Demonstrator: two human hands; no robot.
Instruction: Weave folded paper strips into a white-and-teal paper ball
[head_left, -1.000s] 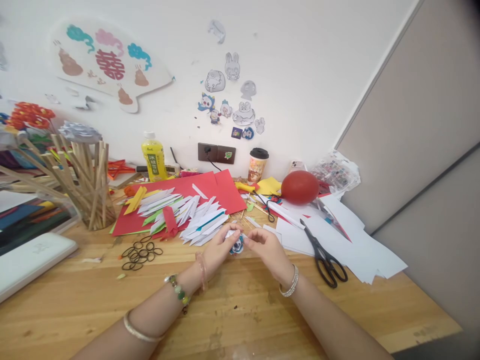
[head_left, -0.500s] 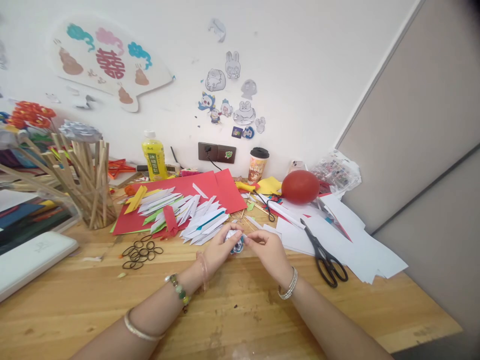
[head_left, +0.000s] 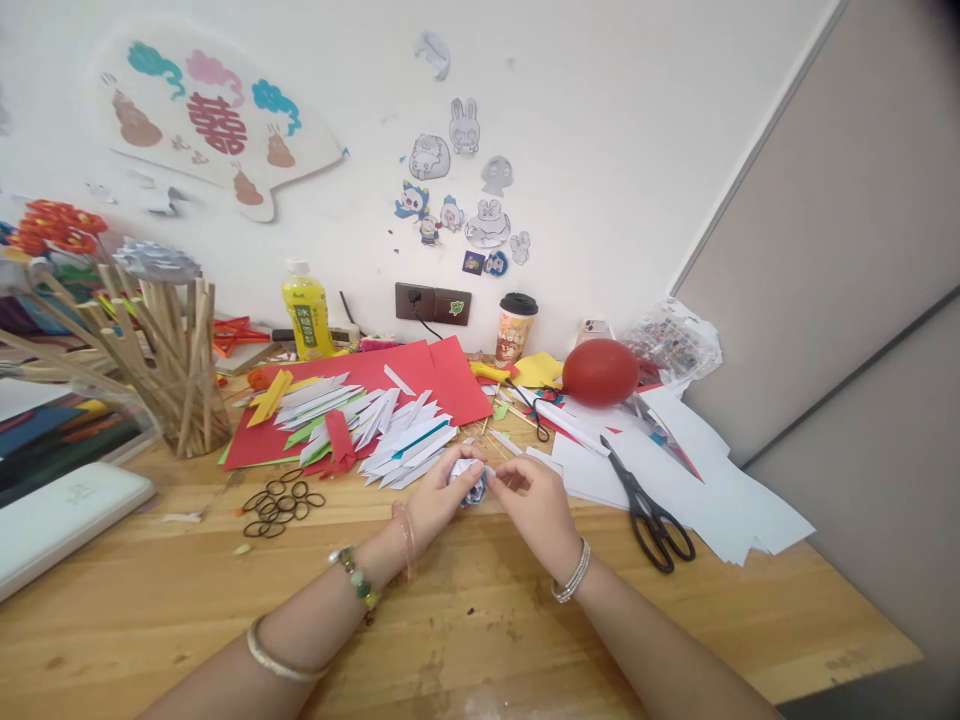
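Note:
A small folded paper piece point(head_left: 472, 486), white with blue edges, is held just above the wooden table. My left hand point(head_left: 444, 492) is closed round its left side, with the thumb on top. The fingertips of my right hand point(head_left: 531, 496) pinch at its right edge; the exact grip is partly hidden. Beyond my hands lies a pile of folded white paper strips point(head_left: 412, 440), a few of them green or blue. Red paper sheets point(head_left: 459, 385) spread out under the pile.
Black scissors point(head_left: 651, 515) lie to the right beside white paper sheets point(head_left: 739, 500). Black rubber bands point(head_left: 281, 503) are at the left. Wooden sticks point(head_left: 184, 370) stand in a clear container. A red balloon point(head_left: 600, 372), a lidded cup point(head_left: 516, 330) and a yellow bottle point(head_left: 307, 312) are towards the wall.
My right hand has turned slightly at the wrist, its fingers still at the paper piece's right edge. The left hand keeps its hold. The whole view has shifted very slightly.

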